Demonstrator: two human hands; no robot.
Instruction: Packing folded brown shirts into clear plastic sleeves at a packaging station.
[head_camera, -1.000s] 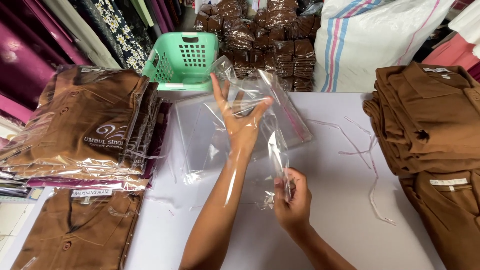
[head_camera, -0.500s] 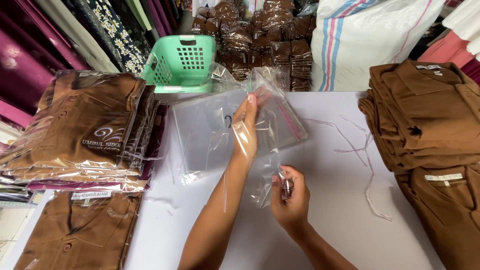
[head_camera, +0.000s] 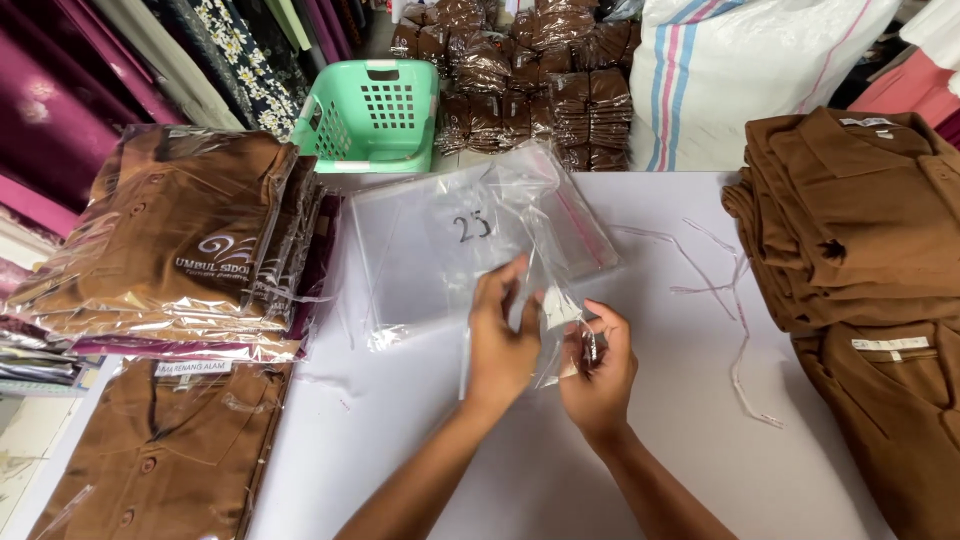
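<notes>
A clear plastic bag (head_camera: 540, 225) lies stretched over the white table (head_camera: 680, 420); its near edge is pinched between both hands. My left hand (head_camera: 503, 335) grips that edge from the left with fingers curled on the film. Just beside it, my right hand (head_camera: 600, 362) holds the same edge with thumb and fingers closed. More clear bags (head_camera: 420, 250) lie flat underneath, toward the left.
A stack of bagged brown shirts (head_camera: 180, 250) sits at the left, another bagged shirt (head_camera: 160, 450) below it. Unbagged folded brown shirts (head_camera: 860, 220) are piled at the right. A green basket (head_camera: 375, 110) and thin plastic strips (head_camera: 720, 290) lie behind and right.
My left hand has come out of the bag and dropped back from far up to the near edge, next to my right hand. The bag has settled flat on the table.
</notes>
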